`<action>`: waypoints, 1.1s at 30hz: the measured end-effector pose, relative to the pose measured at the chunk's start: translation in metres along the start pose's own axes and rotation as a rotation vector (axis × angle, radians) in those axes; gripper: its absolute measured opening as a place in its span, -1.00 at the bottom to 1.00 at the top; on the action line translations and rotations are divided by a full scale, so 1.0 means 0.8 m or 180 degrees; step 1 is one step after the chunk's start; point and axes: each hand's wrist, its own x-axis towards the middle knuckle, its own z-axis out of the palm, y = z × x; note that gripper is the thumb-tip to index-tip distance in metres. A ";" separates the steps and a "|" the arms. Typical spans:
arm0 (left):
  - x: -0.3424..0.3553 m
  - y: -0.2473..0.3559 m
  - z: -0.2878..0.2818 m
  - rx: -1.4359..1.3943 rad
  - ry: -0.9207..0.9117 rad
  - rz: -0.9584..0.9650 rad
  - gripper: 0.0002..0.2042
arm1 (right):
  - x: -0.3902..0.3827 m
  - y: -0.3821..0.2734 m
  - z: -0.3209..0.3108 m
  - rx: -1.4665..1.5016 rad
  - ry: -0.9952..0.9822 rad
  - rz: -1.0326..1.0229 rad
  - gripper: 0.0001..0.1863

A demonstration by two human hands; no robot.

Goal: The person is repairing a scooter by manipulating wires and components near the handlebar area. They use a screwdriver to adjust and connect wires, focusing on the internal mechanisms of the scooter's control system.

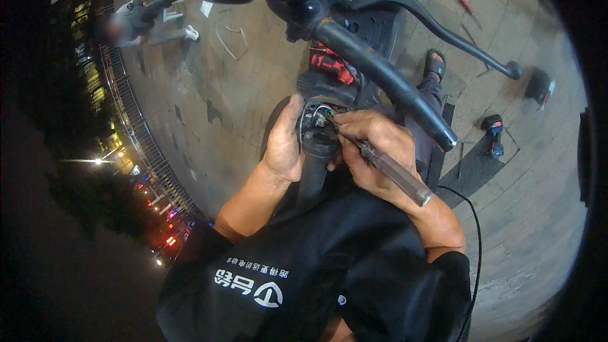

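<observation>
Between our two hands sits the open switch housing (318,120) on the scooter handlebar, with small coloured wires (325,112) showing inside. Our left hand (285,142) wraps around its left side and steadies it. Our right hand (373,145) is closed on a screwdriver (396,174) with a clear handle, its tip at the wires. Above the right hand runs the black grip (386,82), and beyond it the brake lever (443,25).

Left hand (285,145) grips switch housing (318,128) on the handlebar (380,76); right hand (373,145) holds screwdriver (396,174), tip at the housing's wires (325,112).
</observation>
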 end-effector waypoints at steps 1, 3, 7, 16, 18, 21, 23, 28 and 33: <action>0.001 -0.001 0.003 0.0240 0.0229 0.0056 -0.38 | -0.001 0.000 0.000 0.0011 0.0007 0.0015 -0.77; 0.002 -0.002 0.012 0.0723 0.0680 0.0174 -0.43 | 0.002 -0.001 0.001 -0.0044 0.0003 -0.0001 -0.78; 0.006 -0.003 0.011 0.0920 0.0728 0.0264 -0.48 | 0.008 -0.009 -0.003 -0.0143 -0.0118 0.0274 -0.74; 0.004 0.001 0.010 0.0860 0.0454 0.0054 -0.47 | 0.018 -0.008 -0.012 -0.0243 -0.0255 0.0378 -0.82; 0.004 0.001 0.004 0.0798 0.0374 -0.0004 -0.43 | 0.017 -0.007 -0.009 0.0131 -0.0237 0.0732 -0.86; 0.006 0.001 0.001 0.0654 0.0374 -0.0048 -0.39 | 0.018 -0.007 -0.006 0.0571 -0.0207 0.1063 -0.91; 0.004 0.002 -0.003 0.0637 0.0400 -0.0154 -0.37 | 0.014 -0.003 -0.006 0.0606 -0.0316 0.1329 -0.89; 0.001 0.000 -0.001 0.0696 0.0629 0.0008 -0.31 | 0.009 0.002 0.001 0.0456 -0.0121 0.0663 -0.82; -0.006 -0.001 -0.004 0.1007 0.0884 0.0184 -0.31 | 0.000 0.001 0.002 0.0361 -0.0010 0.0367 -0.80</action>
